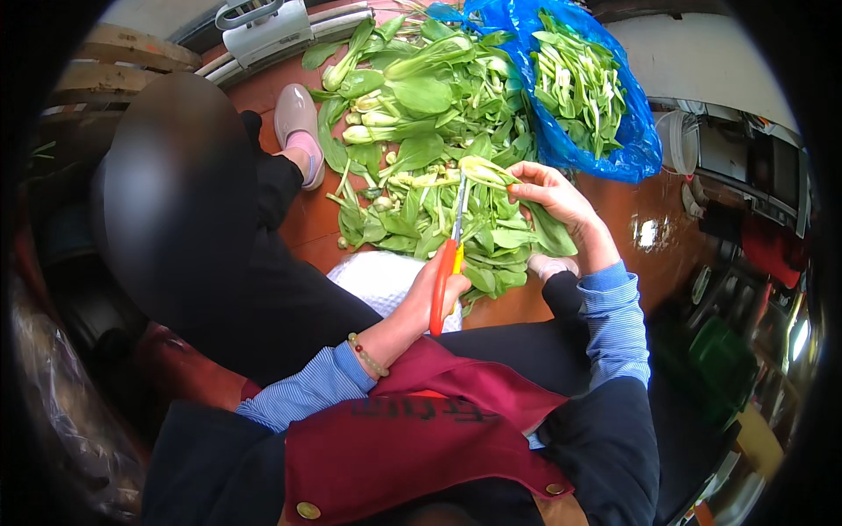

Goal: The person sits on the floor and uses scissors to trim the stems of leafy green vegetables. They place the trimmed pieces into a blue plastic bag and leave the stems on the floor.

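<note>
My left hand (pixel 437 286) grips a pair of scissors (pixel 446 276) with red and yellow handles. The blades point away from me, and their tips touch the pale stem end of a bok choy (pixel 487 172). That bok choy is pinched in the fingers of my right hand (pixel 552 197), with a broad green leaf hanging below. Loose leaves and cut stem pieces (pixel 427 217) are heaped under both hands. Beyond them lies a pile of bok choy (pixel 427 85), some heads whole. A blue plastic bag (pixel 641 148) at the far right holds separated leaves and stalks (pixel 579 85).
A white textured bag or cloth (pixel 381 279) sits between my legs. My pink shoe (pixel 296 115) borders the pile at left. A white box-like fixture (pixel 266 29) stands along the far wall. Wooden slats (pixel 125 49) are at upper left, and shiny red-brown floor (pixel 618 217) shows at right.
</note>
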`<action>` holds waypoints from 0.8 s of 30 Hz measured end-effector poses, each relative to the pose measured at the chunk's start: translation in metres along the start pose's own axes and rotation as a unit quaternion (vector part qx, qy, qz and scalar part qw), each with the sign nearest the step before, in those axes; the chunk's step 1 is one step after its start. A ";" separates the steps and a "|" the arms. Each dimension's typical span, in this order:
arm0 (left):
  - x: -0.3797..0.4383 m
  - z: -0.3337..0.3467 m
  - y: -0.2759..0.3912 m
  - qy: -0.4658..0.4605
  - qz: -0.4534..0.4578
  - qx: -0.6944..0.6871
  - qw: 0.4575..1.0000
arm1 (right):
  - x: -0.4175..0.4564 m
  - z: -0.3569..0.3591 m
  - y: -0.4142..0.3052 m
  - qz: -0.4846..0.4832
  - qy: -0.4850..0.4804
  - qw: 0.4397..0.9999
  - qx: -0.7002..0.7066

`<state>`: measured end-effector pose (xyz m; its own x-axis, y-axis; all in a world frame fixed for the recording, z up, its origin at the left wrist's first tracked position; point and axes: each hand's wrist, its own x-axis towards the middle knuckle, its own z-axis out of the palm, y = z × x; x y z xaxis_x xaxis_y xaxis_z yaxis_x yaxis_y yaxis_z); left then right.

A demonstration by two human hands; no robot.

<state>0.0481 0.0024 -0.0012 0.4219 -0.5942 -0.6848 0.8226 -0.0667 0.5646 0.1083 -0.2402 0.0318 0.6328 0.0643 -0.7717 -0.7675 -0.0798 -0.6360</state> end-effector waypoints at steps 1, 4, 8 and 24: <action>-0.001 0.000 0.001 -0.011 0.003 0.007 1.000 | -0.004 0.001 -0.001 0.005 -0.006 1.000 -0.015; -0.001 0.000 0.003 -0.034 0.005 0.035 0.999 | -0.015 0.001 -0.002 0.039 -0.021 0.999 -0.027; -0.004 0.003 0.004 -0.034 0.025 0.008 0.999 | -0.016 0.000 0.006 0.025 -0.029 0.999 -0.031; -0.007 0.014 0.012 -0.058 -0.024 -0.044 0.997 | -0.004 0.005 0.033 -0.154 0.188 0.915 -0.322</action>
<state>0.0497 -0.0055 0.0171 0.3385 -0.6817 -0.6486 0.8731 -0.0294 0.4866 0.0801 -0.2379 0.0136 0.8919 -0.1551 -0.4248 -0.4047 -0.6928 -0.5968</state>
